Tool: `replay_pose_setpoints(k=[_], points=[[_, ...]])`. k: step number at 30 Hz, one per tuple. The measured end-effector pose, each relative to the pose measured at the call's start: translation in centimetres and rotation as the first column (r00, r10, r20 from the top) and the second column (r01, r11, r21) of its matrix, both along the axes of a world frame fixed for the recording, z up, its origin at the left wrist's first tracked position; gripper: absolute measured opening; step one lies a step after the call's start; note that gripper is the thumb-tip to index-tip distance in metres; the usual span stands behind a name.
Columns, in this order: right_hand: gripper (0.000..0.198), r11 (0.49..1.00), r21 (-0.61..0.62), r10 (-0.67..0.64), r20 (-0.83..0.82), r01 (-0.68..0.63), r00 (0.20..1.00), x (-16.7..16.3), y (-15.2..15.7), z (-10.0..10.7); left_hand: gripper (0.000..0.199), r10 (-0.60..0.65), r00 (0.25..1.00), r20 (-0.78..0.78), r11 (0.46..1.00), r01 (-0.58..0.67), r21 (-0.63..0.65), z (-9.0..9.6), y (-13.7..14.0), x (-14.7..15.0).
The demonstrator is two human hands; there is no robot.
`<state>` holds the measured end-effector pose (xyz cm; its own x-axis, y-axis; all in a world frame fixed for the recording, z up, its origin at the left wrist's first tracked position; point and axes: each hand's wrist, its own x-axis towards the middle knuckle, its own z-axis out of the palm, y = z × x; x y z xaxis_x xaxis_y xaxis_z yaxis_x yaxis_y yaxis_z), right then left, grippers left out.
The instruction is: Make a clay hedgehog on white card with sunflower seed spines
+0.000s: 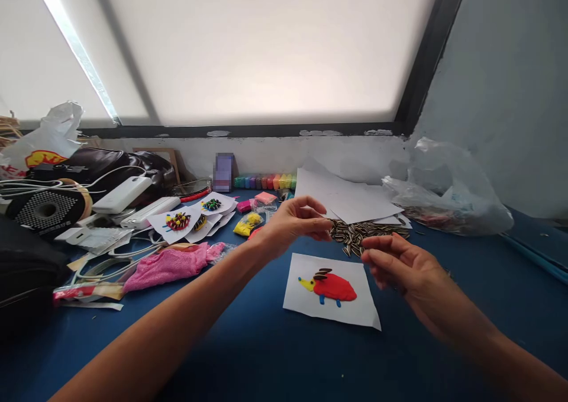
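My left hand [302,223] hovers at the near left side of a pile of striped sunflower seeds [355,231], its fingers bent and drawn together. Whatever it may hold is hidden. To the right, my right hand [402,266] has thumb and forefinger brought together in a pinch; I cannot make out anything between them. Below and between both hands lies a white paper card [302,298]. On it is a red clay hedgehog [337,287] with a yellow snout, a blue nose and blue feet. Several dark seeds stick out of its back near the head.
Finished-looking clay pictures [178,221] lie at left, beside yellow clay [248,224] in a bag. A pink cloth [171,268], cables and a white power bank [123,195] crowd the left side. White sheets [341,192] and a plastic bag [457,195] are behind the seeds.
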<state>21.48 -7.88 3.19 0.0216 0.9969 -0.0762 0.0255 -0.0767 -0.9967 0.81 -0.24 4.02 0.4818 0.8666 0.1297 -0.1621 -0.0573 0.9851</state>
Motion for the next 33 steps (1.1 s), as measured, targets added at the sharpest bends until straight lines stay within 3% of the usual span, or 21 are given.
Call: replay_pose_setpoints(k=[3,6,8,13,16,19,24,28,33], points=[[0.038,0.999,0.000,-0.048,0.034,0.048,0.998,0.7,0.7,-0.3,0.033,0.038,0.997,-0.063,0.999,-0.038,-0.008,-1.3,1.8,-1.2],[0.032,0.998,0.028,-0.055,0.104,0.053,0.993,1.2,1.3,-0.8,0.013,0.104,0.980,-0.170,0.995,-0.103,0.013,-2.7,2.7,-1.7],[0.032,0.996,0.090,-0.047,0.231,0.027,0.972,1.3,1.4,-1.1,0.008,0.155,0.948,-0.278,0.986,-0.129,0.111,-3.6,2.9,-1.6],[0.033,0.951,0.288,-0.079,0.578,-0.112,0.813,1.4,1.2,-1.9,0.022,0.300,0.818,-0.491,0.910,-0.090,0.405,-5.7,2.9,-1.2],[0.030,0.929,0.339,-0.147,0.707,-0.149,0.692,1.5,1.2,-2.2,0.013,0.377,0.742,-0.555,0.853,-0.044,0.521,-6.5,2.9,-1.1],[0.026,0.897,0.388,-0.198,0.783,-0.214,0.590,1.6,1.8,-2.3,0.016,0.437,0.687,-0.580,0.796,0.005,0.606,-6.9,2.5,-1.0],[0.022,0.882,0.343,-0.163,0.866,-0.324,0.473,1.0,4.0,-2.5,0.021,0.524,0.534,-0.663,0.672,0.219,0.707,-6.6,1.6,-0.6],[0.017,0.883,0.303,-0.168,0.917,-0.359,0.361,0.3,5.9,-3.4,0.031,0.547,0.440,-0.713,0.656,0.305,0.691,-6.1,1.3,-0.5],[0.016,0.877,0.292,-0.188,0.939,-0.382,0.286,-0.1,7.0,-4.4,0.026,0.570,0.392,-0.722,0.643,0.335,0.689,-5.9,1.2,-0.4]])
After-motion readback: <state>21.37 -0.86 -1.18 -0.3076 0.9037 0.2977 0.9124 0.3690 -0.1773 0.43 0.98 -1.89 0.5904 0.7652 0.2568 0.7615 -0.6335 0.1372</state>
